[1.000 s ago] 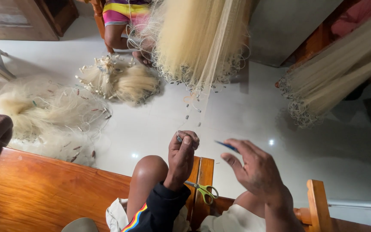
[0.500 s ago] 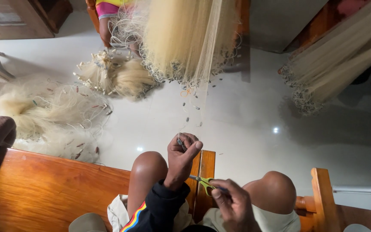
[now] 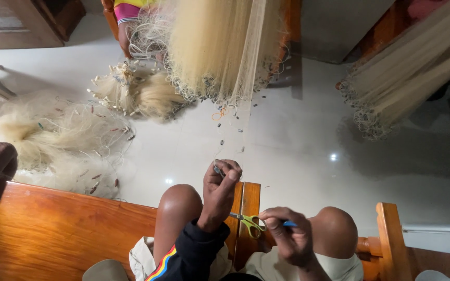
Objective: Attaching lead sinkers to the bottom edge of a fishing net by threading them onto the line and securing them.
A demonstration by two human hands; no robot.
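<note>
My left hand (image 3: 221, 192) is raised above my left knee and pinches a small grey sinker on a thin line of the pale fishing net (image 3: 225, 47) that hangs ahead of me. My right hand (image 3: 287, 237) is low between my knees, fingers closed around a thin blue tool (image 3: 289, 224), and it touches the yellow-green handles of small scissors (image 3: 248, 221) lying on the wooden bench slat. The net line from my left hand runs up to the hanging bundle, dotted with small weights.
Heaps of pale net lie on the white tiled floor at left (image 3: 53, 138) and centre (image 3: 139, 93). Another net bundle (image 3: 407, 73) hangs at right. An orange wooden bench (image 3: 69, 229) runs beneath me. A second person's leg (image 3: 126, 21) shows at the top.
My right hand has dropped from mid-air at the right down between my knees to the scissors, still with the blue tool. My left hand has stayed pinching the net line.
</note>
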